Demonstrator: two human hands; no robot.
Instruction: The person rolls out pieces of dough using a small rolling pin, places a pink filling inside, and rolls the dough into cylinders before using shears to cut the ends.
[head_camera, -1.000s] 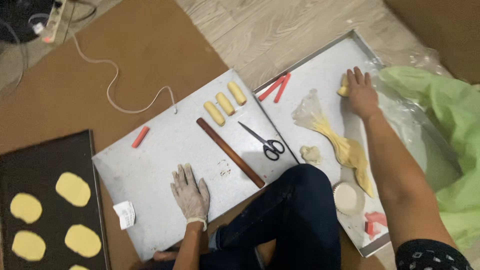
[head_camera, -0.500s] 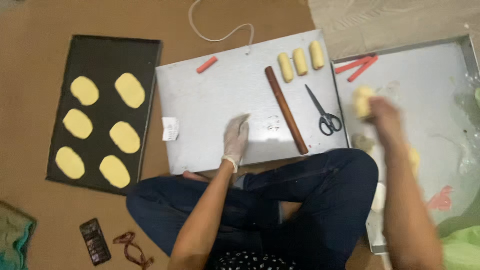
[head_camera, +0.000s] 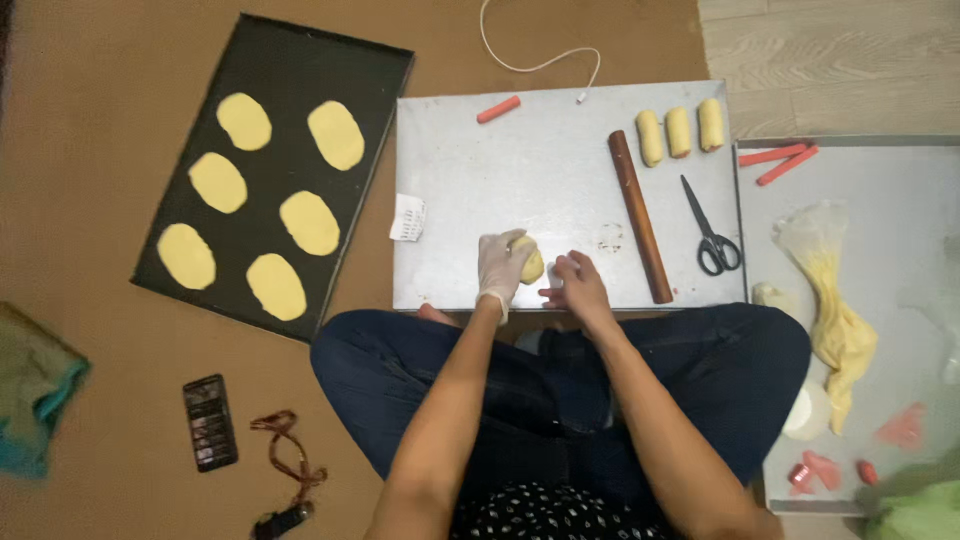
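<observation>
- Legs crossed in dark jeans (head_camera: 600, 390) sit nearest you, with both forearms reaching out over them to the metal sheet (head_camera: 530, 140).
- Your left hand (head_camera: 500, 265), in a thin glove, curls over a yellow dough lump (head_camera: 531, 262) at the sheet's near edge.
- Your right hand (head_camera: 575, 285) lies bare just beside the lump, fingers loosely bent and holding nothing.
- To the right on the sheet lie a rolling pin (head_camera: 640, 215) and scissors (head_camera: 712, 228), apart from each other.
- At the far edge lie three dough rolls (head_camera: 679, 132) in a row and one red stick (head_camera: 498, 109).
- Off to your left, a black tray (head_camera: 385, 165) holds six flat dough ovals (head_camera: 309, 222).
- A phone (head_camera: 210, 422) lies on the floor near your left knee.
</observation>
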